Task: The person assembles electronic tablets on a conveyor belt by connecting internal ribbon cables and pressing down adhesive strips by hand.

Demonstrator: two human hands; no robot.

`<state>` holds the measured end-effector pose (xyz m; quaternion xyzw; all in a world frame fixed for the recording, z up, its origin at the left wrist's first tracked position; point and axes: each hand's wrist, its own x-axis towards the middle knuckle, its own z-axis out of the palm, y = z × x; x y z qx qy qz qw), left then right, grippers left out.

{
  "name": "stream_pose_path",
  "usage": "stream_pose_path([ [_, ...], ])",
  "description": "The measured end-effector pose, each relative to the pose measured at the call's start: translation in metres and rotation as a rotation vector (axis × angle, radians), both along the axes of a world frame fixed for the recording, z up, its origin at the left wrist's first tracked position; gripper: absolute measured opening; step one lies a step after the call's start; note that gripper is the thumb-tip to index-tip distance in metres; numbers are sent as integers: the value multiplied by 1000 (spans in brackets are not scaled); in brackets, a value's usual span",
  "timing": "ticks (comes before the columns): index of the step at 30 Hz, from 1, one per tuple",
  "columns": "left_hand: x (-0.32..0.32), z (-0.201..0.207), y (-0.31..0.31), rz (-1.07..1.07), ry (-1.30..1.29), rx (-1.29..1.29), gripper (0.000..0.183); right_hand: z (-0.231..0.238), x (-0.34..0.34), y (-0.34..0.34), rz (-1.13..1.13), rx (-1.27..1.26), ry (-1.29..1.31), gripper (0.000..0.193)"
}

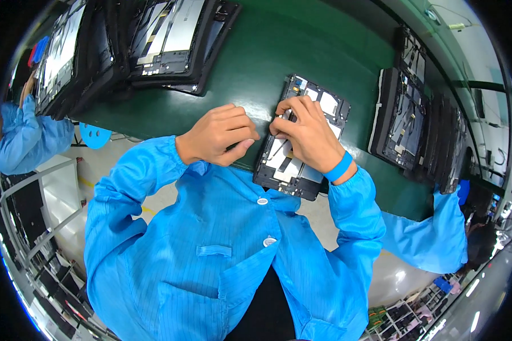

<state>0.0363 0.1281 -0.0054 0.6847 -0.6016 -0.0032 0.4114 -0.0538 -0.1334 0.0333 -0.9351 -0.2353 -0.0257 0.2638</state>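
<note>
Jacket (pixel 188 278): blue, with white buttons (pixel 262 201); it is nearest to the camera, and its upper front comes close to the near end of the tablet.
Tablet (pixel 281 159): it lies at the near edge of the table, right of the middle of the view, with its inside parts uncovered and facing up.
Long axis of the tablet: slanting; the near end points to the lower left, toward the person, and the far end points away and to the right. A small bluish part (pixel 298 83) sits close to the far left corner.
Right hand (pixel 309 132): above the middle of the tablet, with fingers bent and the thumb and forefinger close together near the left long side. If something small is between them, I cannot tell. A blue band (pixel 340 167) is around the wrist.
Left hand (pixel 221 136): just left of the tablet, half closed, with the thumb near the bent fingers; what it may hold, I cannot tell.
Table (pixel 256 57): green and shiny.
Right pile (pixel 405 122): opened tablets, leaning in a row, well apart from the hands.
Left pile (pixel 168 42): similar tablets, at the far left of the table.
Co-workers: one blue sleeve (pixel 432 241) at the right, another (pixel 25 133) at the left.
</note>
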Motion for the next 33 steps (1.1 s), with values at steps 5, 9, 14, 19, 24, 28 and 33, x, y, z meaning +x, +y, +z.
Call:
stream_pose_path([
  [5, -1, -9, 0, -41, -3, 3, 21, 0, 3, 0, 17, -8, -16, 16],
  [9, -2, -9, -4, -111, -88, -42, 28, 2, 5, 6, 55, -139, -4, 13],
  [14, 5, -11, -13, -217, -206, -59, 36, 3, 0, 3, 61, -183, -78, 13],
  [19, 12, -17, -14, -254, -226, -94, 38, 4, 0, 5, 33, -146, -55, 16],
  [24, 16, -12, -13, -252, -204, -83, 30, 5, 8, 1, 78, -70, 17, 14],
  [28, 18, -11, -10, -263, -238, -84, 30, 9, 17, 4, 147, -196, 39, 10],
  [33, 14, -19, -12, -305, -274, -119, 35, 16, 5, 3, 172, -328, -47, 12],
])
